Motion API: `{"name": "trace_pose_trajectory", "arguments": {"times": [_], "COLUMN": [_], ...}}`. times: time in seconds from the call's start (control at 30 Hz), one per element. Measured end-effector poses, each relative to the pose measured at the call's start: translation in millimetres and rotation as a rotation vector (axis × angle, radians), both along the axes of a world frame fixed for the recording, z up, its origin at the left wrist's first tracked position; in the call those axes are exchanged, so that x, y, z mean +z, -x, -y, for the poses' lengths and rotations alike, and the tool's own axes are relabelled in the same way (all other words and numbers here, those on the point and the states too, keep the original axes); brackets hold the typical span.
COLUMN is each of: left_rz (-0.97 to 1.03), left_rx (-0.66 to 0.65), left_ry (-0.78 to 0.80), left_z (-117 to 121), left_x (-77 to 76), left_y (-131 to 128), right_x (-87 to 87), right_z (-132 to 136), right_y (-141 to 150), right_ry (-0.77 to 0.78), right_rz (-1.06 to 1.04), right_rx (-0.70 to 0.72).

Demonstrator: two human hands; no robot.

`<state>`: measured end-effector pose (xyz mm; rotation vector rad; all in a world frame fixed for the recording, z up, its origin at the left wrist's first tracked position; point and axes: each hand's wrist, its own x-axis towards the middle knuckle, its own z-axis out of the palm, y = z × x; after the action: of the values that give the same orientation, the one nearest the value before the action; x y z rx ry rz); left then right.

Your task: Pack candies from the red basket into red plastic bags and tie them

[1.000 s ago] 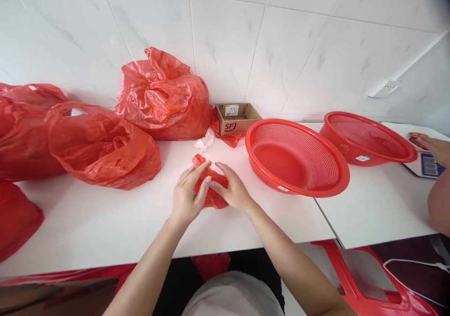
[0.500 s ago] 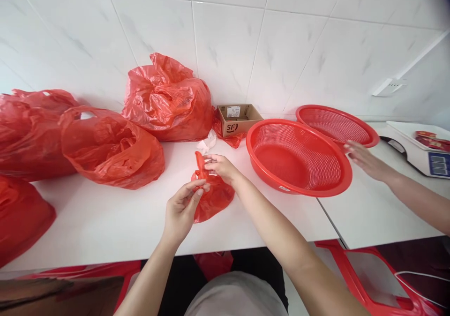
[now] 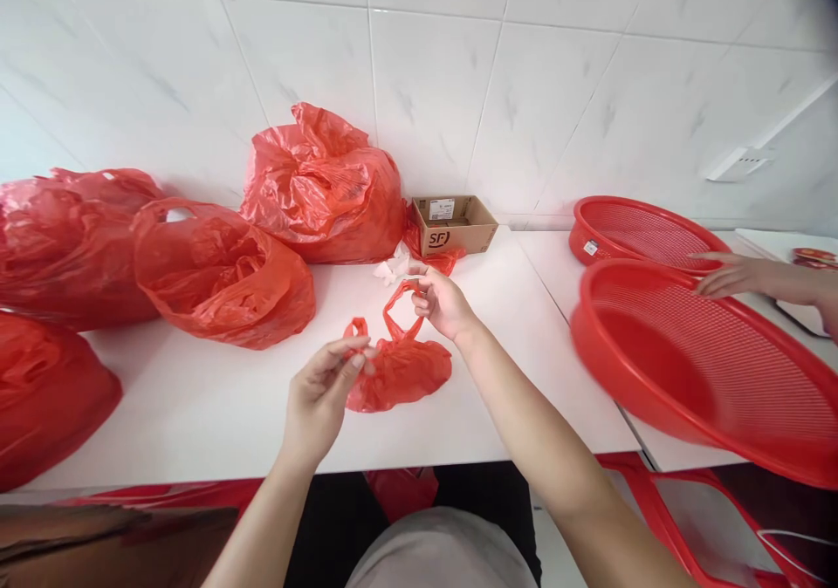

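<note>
A small red plastic bag (image 3: 407,377) rests on the white table in front of me, its contents hidden. My right hand (image 3: 440,302) is closed on one handle loop, which it pulls up and open above the bag. At the bag's left side, my left hand (image 3: 331,389) pinches the other handle between thumb and fingers. A crumpled piece of white paper (image 3: 391,265) lies just behind the bag, close to my right fingertips.
Large red plastic bags (image 3: 223,283) crowd the left and back. A small cardboard box (image 3: 454,226) stands by the tiled wall. On the right, another person's hand (image 3: 739,276) is at a tilted red colander (image 3: 645,370); a second colander (image 3: 589,243) and a scale (image 3: 802,313) are behind.
My hands have moved apart, and the small bag's two handles are now spread. The front colander has shifted right and tilted, with the other person's hand at its rim.
</note>
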<state>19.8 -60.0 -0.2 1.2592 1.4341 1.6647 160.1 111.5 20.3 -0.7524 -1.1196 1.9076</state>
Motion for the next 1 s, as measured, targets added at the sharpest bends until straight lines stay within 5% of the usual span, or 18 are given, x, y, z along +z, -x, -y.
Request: {"name": "trace_pose_trajectory", "arguments": {"times": [0.17, 0.23, 0.37, 0.5, 0.8, 1.0], "left_rz": [-0.090, -0.126, -0.108, -0.174, -0.379, -0.555], "left_rx": [0.013, 0.006, -0.068, -0.161, -0.039, 0.049], "left_ry": [-0.133, -0.192, -0.244, -0.214, -0.350, 0.064], "left_z": [-28.3, -32.9, -32.6, -33.0, -41.0, -43.2], "left_x": [19.4, 18.0, 0.9, -13.9, -19.0, -34.8], "left_y": [-0.9, -5.4, -14.1, -16.0, -25.5, -34.2], "right_x": [33.6, 36.2, 32.0, 32.3, 37.4, 59.9], "right_z": [36.4, 41.6, 39.6, 43.4, 53.6, 53.3], "right_y": [-8.1, -8.0, -8.6, -6.4, 3.3, -6.1], "right_ry": [-0.475, -0.539, -0.461, -0.379, -0.256, -0.122], "right_rz": [0.234, 0.257, 0.220, 0.212, 0.125, -0.048], "right_rx": [0.366, 0.383, 0.310, 0.395, 0.420, 0.333]}}
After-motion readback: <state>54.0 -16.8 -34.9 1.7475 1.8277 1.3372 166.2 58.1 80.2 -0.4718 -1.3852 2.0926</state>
